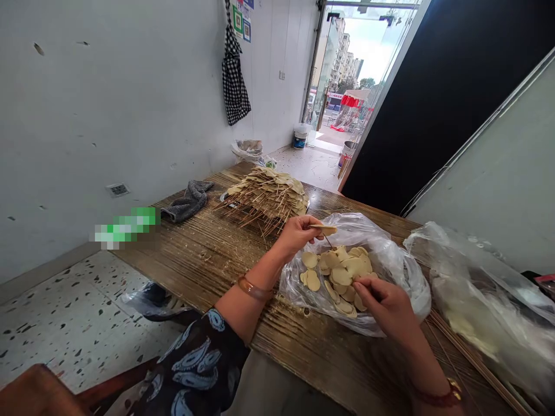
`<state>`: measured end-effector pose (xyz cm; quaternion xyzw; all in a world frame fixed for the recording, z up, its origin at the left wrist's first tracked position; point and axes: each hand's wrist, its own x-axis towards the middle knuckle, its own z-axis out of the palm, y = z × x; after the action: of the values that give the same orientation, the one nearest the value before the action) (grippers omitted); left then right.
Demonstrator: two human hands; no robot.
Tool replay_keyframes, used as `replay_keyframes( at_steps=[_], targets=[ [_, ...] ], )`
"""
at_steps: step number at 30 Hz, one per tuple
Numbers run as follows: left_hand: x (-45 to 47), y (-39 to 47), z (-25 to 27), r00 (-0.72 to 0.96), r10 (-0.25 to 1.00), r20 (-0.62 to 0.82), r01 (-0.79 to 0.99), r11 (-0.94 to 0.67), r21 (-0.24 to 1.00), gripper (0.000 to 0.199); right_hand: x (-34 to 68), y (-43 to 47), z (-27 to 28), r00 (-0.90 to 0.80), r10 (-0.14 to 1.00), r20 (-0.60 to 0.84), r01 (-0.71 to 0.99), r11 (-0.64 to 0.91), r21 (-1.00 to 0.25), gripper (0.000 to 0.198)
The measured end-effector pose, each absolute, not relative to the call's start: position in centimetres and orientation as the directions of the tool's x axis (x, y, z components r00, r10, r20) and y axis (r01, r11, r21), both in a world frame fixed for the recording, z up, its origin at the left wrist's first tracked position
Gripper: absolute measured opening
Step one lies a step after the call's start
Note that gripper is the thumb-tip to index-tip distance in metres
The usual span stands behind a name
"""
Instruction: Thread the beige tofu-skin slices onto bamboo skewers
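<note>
Looks partway: skewered flat beige slices (277,193) are heaped at centre, loose pale-yellow oval slices (347,270) remain in a clear plastic bag (405,277) right of centre, left hand (300,232) pinches one thin beige slice (328,229), right hand (388,303) nearly closes at the loose ones, grip unclear.

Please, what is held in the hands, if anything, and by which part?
The left hand pinches a pale slice near one end. The right hand touches the slice pile; whether it grips one cannot be told.

Daylight from clear-glass doorway (326,78), upper centre-right; glare on brown wooden tabletop (191,254); translucent plastic bag (489,300), lower right, blurred.
</note>
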<state>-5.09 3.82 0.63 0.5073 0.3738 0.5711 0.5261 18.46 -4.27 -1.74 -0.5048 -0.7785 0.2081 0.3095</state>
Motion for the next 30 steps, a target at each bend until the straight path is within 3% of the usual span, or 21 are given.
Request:
replay_keyframes(
  at_steps=[18,24,30],
  targets=[
    [-4.5,3.5,0.6,0.036,0.984,0.174,-0.243,-0.160,0.957,0.015,18.5,-3.9,-2.1,-0.292,0.920,0.263,0.671,0.392,-0.629,0.032],
    [-4.2,3.9,0.1,-0.024,0.959,0.282,0.011,-0.282,0.959,0.007,18.2,-3.9,-1.8,-0.307,0.912,0.271,0.689,0.410,-0.597,0.033],
    [-4.0,4.1,-0.3,-0.060,0.908,0.414,0.288,-0.382,0.878,0.004,18.0,-3.8,-2.0,-0.310,0.894,0.322,0.708,0.443,-0.549,0.033]
  ],
)
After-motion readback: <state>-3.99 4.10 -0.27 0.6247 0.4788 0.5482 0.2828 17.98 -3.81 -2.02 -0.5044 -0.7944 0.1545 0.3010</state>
